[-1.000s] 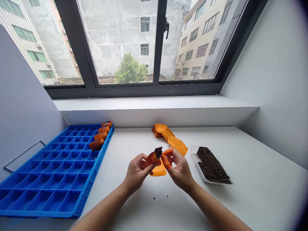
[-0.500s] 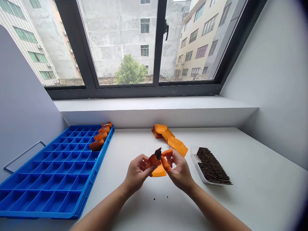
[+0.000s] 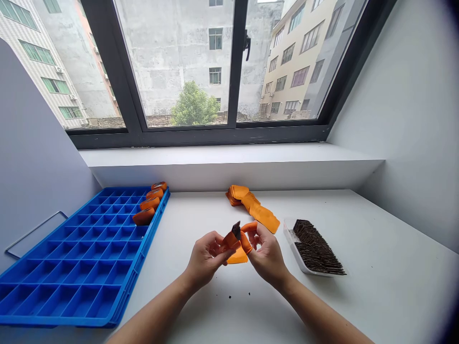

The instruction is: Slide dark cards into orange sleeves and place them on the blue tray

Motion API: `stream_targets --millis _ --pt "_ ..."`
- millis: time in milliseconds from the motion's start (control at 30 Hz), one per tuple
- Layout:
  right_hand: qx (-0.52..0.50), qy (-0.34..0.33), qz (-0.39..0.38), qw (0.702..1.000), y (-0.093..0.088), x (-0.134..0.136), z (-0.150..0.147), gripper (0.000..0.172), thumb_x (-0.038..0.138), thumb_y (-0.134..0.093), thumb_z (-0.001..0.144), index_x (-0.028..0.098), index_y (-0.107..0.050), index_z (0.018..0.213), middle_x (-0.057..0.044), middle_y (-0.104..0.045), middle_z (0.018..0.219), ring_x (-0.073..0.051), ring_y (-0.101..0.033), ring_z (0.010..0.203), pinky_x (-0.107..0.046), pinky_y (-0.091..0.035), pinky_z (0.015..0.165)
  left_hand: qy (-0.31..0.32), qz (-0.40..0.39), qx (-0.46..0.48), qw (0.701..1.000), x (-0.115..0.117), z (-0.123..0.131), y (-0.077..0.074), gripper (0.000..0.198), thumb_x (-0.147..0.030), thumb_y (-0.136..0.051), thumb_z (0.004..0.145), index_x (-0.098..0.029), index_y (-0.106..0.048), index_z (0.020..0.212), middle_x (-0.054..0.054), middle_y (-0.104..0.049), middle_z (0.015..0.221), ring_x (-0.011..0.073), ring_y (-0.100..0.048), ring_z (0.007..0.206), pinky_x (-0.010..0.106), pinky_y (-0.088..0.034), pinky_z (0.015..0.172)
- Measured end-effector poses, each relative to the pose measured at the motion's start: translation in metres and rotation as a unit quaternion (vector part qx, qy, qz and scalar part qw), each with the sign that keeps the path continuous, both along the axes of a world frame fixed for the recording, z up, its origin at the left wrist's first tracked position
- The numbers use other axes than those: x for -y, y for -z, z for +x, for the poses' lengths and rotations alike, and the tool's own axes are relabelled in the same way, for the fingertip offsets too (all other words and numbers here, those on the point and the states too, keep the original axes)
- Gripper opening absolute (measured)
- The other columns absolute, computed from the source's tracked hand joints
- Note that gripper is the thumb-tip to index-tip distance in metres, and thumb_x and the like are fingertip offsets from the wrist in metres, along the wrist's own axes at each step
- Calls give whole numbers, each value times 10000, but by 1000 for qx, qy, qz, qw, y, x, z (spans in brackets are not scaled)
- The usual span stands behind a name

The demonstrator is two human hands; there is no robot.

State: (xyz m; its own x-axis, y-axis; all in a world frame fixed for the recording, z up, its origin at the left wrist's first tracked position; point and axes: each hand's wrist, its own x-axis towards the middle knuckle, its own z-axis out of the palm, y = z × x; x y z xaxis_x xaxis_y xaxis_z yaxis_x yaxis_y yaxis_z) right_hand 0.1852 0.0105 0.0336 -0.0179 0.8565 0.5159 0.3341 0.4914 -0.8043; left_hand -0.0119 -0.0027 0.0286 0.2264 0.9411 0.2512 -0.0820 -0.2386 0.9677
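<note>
A small orange pouch [image 3: 228,240] is held in my left hand [image 3: 204,255], fingers wrapped round it. Thin dark flat pieces [image 3: 235,229] stick up out of its top end. My right hand [image 3: 268,253] wears orange finger cots on thumb and index finger, and these two pinch at the right edge of the dark pieces. The exact contact there is partly hidden by the fingertips. Under the hands, a flat orange pouch [image 3: 238,257] lies on the white table [image 3: 201,315].
A blue compartment tray [image 3: 118,306] is at left, with several filled orange pouches [image 3: 144,216] along its right column. Behind the hands lies a fanned stack of orange pouches [image 3: 264,217]. At right, a clear plastic box [image 3: 299,260] holds rows of dark flat pieces [image 3: 319,248]. Dark crumbs [image 3: 230,296] dot the table.
The pouch and dark pieces in my left hand have shifted slightly to the right, towards my right fingertips. Right thumb and index finger have drawn a little closer together. All else stays put.
</note>
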Motion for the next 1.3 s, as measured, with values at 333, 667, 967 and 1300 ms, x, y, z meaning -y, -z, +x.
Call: stream_targets --millis 333,667,967,1300 --pt "8 -25 18 999 -4 -1 2 171 390 -659 983 231 -648 921 19 -549 747 -142 -464 630 -269 -461 540 -9 -3 -35 999 1 -1 -3 389 -465 -870 878 -184 -609 812 -34 -570 712 118 -608 621 252 -583 582" --pt "49 -13 56 997 -5 -1 4 142 346 -628 986 243 -603 891 29 -526 737 -143 -459 625 -273 -447 545 57 20 -126 990 -7 -13 -1 253 -414 -833 906 -172 -773 950 46 -717 874 171 -723 674 287 -583 640" --pt "73 -19 69 995 -7 -3 7 111 332 -653 969 241 -617 918 22 -544 741 -148 -494 636 -278 -455 548 42 19 -125 991 -12 -17 0 267 -432 -860 871 -173 -796 872 35 -750 785 188 -744 647 290 -589 639" --pt "120 -15 107 987 -5 -7 12 50 270 -616 985 243 -606 944 15 -563 757 -151 -510 639 -294 -459 552 8 40 -150 988 -16 -21 1 230 -364 -816 888 -187 -715 782 13 -729 729 178 -737 635 265 -533 621"
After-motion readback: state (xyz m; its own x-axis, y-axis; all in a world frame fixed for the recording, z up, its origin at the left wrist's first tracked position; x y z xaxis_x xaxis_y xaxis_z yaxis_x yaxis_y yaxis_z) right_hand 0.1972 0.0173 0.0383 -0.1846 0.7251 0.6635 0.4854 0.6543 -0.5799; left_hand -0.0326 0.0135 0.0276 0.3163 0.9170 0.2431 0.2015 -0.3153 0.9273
